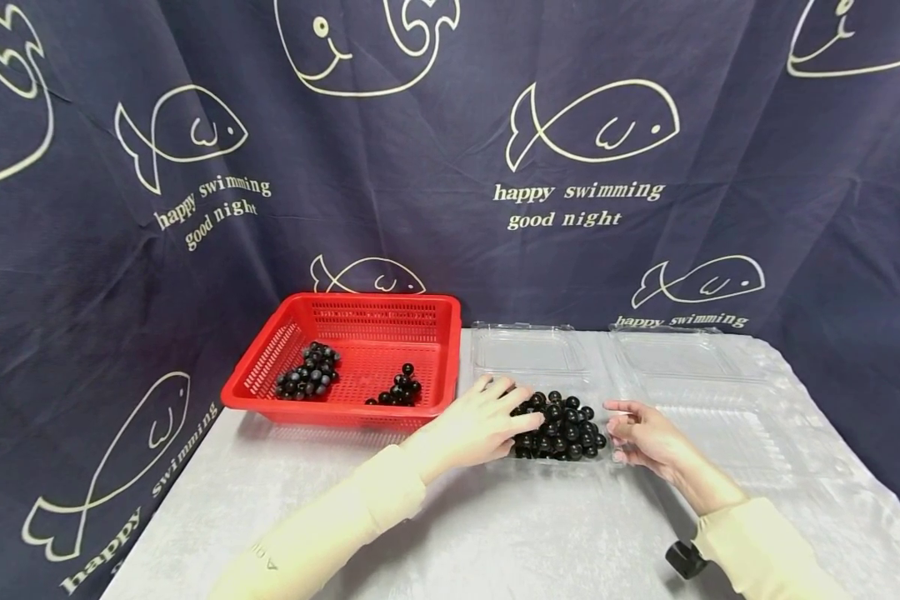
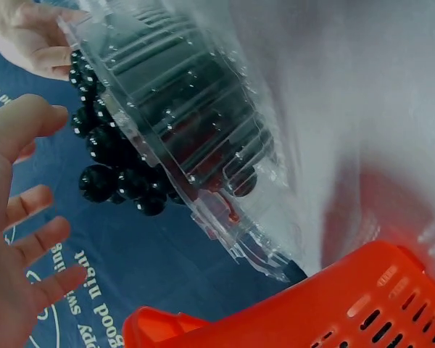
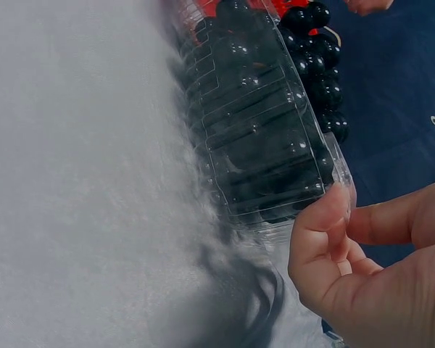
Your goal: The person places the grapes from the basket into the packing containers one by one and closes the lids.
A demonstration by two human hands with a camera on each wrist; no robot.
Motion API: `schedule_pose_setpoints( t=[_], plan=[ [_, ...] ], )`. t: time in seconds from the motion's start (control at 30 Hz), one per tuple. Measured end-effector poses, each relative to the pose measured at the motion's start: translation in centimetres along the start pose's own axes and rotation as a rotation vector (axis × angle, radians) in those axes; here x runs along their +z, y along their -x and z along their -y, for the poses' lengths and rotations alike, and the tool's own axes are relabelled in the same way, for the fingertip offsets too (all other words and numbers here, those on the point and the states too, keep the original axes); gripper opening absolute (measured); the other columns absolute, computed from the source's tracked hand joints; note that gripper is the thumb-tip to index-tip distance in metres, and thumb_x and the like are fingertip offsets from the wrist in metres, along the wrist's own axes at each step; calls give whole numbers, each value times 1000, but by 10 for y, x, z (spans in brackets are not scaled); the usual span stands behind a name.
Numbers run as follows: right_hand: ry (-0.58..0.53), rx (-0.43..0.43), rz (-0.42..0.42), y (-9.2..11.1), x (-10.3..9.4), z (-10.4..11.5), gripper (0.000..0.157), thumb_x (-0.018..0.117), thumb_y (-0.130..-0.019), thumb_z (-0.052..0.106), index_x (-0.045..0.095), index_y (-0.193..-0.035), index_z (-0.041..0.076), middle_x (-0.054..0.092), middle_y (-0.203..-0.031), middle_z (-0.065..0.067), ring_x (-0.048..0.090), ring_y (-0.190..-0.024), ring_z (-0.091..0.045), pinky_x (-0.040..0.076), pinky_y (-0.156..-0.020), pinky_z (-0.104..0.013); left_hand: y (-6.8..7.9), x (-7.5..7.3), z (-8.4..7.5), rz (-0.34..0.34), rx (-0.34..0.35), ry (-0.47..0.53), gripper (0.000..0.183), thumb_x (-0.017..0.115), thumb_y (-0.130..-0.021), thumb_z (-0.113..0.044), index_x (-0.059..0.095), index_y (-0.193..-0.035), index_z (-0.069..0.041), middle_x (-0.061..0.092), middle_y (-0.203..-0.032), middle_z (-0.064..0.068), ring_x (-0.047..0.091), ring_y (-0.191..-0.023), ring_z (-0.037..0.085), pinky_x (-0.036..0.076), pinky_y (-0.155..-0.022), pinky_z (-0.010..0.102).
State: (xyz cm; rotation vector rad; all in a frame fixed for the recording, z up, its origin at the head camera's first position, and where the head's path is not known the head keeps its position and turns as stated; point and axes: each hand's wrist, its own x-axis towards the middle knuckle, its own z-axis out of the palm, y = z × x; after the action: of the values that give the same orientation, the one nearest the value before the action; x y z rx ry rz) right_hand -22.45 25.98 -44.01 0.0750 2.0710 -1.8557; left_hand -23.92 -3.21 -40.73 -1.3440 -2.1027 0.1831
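A clear plastic container (image 3: 257,138) on the table is filled with dark, shiny grapes (image 1: 566,429) that rise above its rim. My right hand (image 1: 648,437) is at its right side; in the right wrist view the thumb and index finger pinch the container's rim at a corner. Over the left side of the grapes reaches my left hand (image 1: 480,421), its fingers spread and loosely bent. The left wrist view shows those fingers around nothing, beside the grapes. The container's lid (image 1: 528,348) lies folded back behind it.
To the left stands a red perforated basket (image 1: 345,413) holding a bunch of dusty dark grapes (image 1: 309,372) and a smaller black bunch (image 1: 399,390). A second clear container (image 1: 720,437) lies open on the right, its lid (image 1: 671,354) back. A dark blue curtain (image 1: 450,208) hangs behind the table.
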Motion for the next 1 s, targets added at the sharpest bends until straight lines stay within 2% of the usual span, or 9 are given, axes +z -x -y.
schedule_pose_setpoints(
  t=[0.2, 0.3, 0.47, 0.7, 0.87, 1.0],
  plan=[
    [9, -2, -16, 1, 0, 1, 55, 44, -92, -4, 19, -140, -9, 49, -90, -1, 49, -71, -7, 51, -59, -23, 6, -9, -6, 43, -123, 111, 49, 72, -73, -38, 53, -117, -27, 51, -114, 0, 47, -101, 20, 41, -85, 36],
    [29, -3, -25, 1, 1, 1, 55, 44, -91, -5, 19, -140, -8, 49, -91, -2, 49, -71, -8, 51, -59, -23, 10, -14, -10, 71, -203, 206, 50, 70, -76, -37, 53, -122, -27, 51, -115, 0, 46, -102, 19, 42, -86, 35],
    [73, -14, -39, 1, 3, 1, 54, 43, -90, -5, 21, -139, -9, 48, -92, -3, 49, -72, -9, 51, -58, -24, 16, -17, -15, 81, -314, 368, 50, 67, -80, -37, 51, -126, -25, 50, -116, 0, 46, -106, 17, 43, -89, 35],
    [94, -25, -53, 3, 4, 1, 55, 43, -88, -6, 22, -138, -9, 49, -91, -4, 48, -73, -10, 51, -58, -24, 25, -18, -20, 40, -482, 522, 49, 69, -80, -34, 51, -125, -23, 53, -114, -2, 50, -107, 15, 45, -90, 36],
    [112, -31, -63, 2, 5, 1, 55, 43, -87, -6, 23, -138, -9, 48, -90, -4, 48, -73, -11, 52, -58, -25, 32, -19, -26, -3, -608, 627, 47, 69, -81, -28, 52, -124, -21, 52, -118, -2, 51, -109, 14, 47, -90, 34],
    [136, -38, -66, 1, 6, 0, 55, 43, -86, -7, 23, -138, -10, 47, -91, -4, 47, -74, -12, 52, -58, -26, 39, -17, -31, -53, -717, 768, 45, 68, -81, -20, 53, -123, -17, 53, -119, 0, 55, -100, 16, 49, -83, 31]
  ],
)
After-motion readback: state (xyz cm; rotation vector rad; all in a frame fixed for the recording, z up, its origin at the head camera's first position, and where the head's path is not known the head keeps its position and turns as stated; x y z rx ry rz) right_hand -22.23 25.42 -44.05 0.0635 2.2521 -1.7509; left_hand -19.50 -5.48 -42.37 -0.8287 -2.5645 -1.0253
